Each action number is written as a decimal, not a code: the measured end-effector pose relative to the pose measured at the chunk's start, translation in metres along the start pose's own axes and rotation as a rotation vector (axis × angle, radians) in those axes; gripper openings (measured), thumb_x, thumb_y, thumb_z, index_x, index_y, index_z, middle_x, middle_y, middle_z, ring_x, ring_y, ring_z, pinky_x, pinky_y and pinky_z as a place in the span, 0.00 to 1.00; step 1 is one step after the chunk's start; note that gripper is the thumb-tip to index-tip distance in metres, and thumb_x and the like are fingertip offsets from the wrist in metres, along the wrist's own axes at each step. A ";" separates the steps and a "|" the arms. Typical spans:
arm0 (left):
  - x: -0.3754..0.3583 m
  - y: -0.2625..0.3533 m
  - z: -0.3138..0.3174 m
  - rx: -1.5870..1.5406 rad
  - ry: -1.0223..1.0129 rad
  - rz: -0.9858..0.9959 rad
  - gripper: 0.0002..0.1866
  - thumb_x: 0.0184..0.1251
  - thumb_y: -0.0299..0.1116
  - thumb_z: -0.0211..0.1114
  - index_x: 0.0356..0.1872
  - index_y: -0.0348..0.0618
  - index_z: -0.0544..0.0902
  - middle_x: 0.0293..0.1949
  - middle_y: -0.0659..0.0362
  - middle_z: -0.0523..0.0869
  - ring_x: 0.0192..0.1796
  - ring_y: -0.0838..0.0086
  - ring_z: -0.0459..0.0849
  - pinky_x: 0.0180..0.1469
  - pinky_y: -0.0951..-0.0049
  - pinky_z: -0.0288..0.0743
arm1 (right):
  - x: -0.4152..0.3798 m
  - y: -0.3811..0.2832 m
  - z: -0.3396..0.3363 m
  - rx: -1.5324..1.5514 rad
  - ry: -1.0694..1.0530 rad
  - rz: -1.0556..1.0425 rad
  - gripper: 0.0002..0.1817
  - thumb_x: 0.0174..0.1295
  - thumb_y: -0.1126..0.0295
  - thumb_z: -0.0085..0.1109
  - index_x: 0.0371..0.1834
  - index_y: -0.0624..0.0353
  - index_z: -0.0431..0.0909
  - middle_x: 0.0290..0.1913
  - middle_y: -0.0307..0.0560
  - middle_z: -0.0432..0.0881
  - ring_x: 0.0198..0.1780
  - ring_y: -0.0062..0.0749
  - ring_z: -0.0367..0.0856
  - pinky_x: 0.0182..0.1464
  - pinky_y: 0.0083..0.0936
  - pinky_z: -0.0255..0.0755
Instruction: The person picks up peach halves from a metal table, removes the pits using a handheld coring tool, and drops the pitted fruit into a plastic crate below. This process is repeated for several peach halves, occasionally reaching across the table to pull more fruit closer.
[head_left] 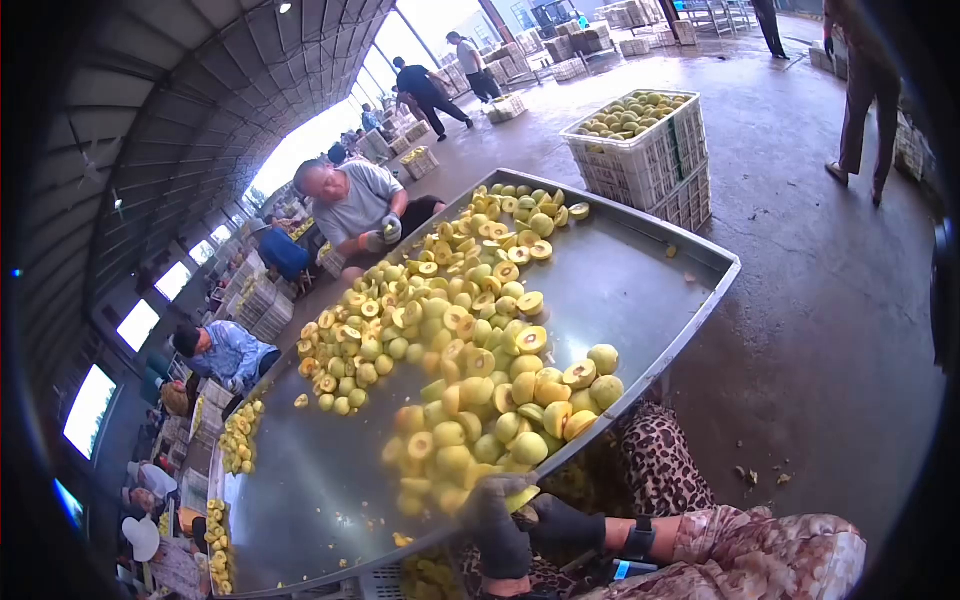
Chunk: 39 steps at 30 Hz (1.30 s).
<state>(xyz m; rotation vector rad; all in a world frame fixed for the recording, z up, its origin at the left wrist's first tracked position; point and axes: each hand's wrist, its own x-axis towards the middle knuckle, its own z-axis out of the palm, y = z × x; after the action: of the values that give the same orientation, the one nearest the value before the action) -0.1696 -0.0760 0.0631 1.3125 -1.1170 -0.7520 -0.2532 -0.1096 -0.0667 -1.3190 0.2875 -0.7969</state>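
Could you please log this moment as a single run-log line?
hands: gloved pair at tray edge, grip unclear | fruit: halved fruit pile | tray: metal tray | crates behind | co-worker opposite

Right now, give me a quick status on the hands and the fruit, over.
Gloved hands together at the metal tray's near edge; left or right unclear. Halved fruit heaped there. Grip unclear. Nothing blocking.
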 end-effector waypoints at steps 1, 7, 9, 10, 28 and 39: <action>0.000 0.001 -0.009 -0.053 -0.076 -0.032 0.23 0.80 0.44 0.54 0.30 0.35 0.82 0.33 0.50 0.89 0.34 0.66 0.88 0.40 0.70 0.82 | -0.003 -0.008 0.002 0.050 -0.011 0.040 0.17 0.74 0.67 0.58 0.61 0.62 0.79 0.48 0.40 0.87 0.50 0.23 0.81 0.56 0.29 0.77; -0.005 -0.022 -0.017 -0.145 -0.017 -0.114 0.19 0.80 0.41 0.58 0.34 0.34 0.85 0.33 0.51 0.90 0.33 0.70 0.89 0.38 0.68 0.83 | -0.002 0.006 -0.001 -0.084 -0.190 0.216 0.17 0.77 0.70 0.52 0.64 0.62 0.77 0.58 0.46 0.82 0.59 0.26 0.78 0.63 0.31 0.74; -0.012 -0.017 -0.013 -0.083 0.005 -0.185 0.18 0.79 0.42 0.60 0.36 0.35 0.86 0.32 0.53 0.90 0.32 0.72 0.88 0.36 0.71 0.82 | -0.010 0.037 -0.001 0.000 -0.249 0.125 0.17 0.76 0.70 0.53 0.65 0.62 0.76 0.60 0.45 0.81 0.61 0.26 0.77 0.64 0.31 0.73; -0.012 -0.005 -0.012 0.007 -0.010 -0.259 0.17 0.79 0.41 0.62 0.37 0.35 0.86 0.32 0.54 0.89 0.32 0.74 0.87 0.35 0.73 0.81 | -0.013 0.036 -0.006 0.045 -0.252 0.114 0.18 0.75 0.70 0.55 0.66 0.61 0.76 0.60 0.44 0.81 0.61 0.26 0.77 0.64 0.30 0.73; -0.034 -0.013 -0.031 -0.413 0.241 -0.294 0.27 0.87 0.51 0.50 0.33 0.39 0.83 0.33 0.50 0.88 0.39 0.64 0.87 0.50 0.64 0.80 | -0.025 -0.032 0.013 -0.027 -0.233 -0.174 0.12 0.67 0.71 0.69 0.51 0.61 0.84 0.47 0.44 0.87 0.48 0.28 0.84 0.54 0.30 0.79; 0.011 -0.078 -0.140 0.998 -0.065 0.466 0.05 0.69 0.33 0.68 0.40 0.46 0.89 0.42 0.55 0.90 0.50 0.56 0.85 0.60 0.54 0.78 | -0.011 -0.032 -0.004 0.563 0.026 0.683 0.10 0.67 0.66 0.66 0.31 0.58 0.80 0.18 0.32 0.71 0.17 0.15 0.67 0.20 0.18 0.61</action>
<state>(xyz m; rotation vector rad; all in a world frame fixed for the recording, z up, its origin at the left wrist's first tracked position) -0.0233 -0.0491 0.0026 1.7149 -1.8784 0.1744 -0.2746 -0.1062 -0.0406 -0.6095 0.4609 -0.2734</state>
